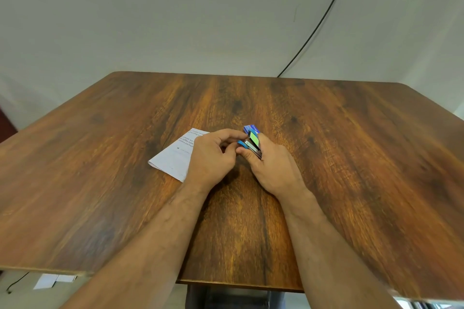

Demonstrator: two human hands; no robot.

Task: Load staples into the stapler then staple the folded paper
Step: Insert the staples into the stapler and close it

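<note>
Both hands at stapler | right hand clamps its body, steadying | left hand pinches its front end, likely loading | folded paper waits beside | staple box behind

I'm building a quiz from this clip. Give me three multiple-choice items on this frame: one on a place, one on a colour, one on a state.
1. The folded paper lies:
A) partly under the left hand
B) at the table's far edge
C) on the floor

2. The stapler top is:
A) red
B) green
C) black

3. The stapler is:
A) lying alone on the table
B) held in the right hand
C) resting on the paper

Answers: 1 A, the left hand covers its right part. 2 B, a green panel shows. 3 B, the right hand grips it.
</note>
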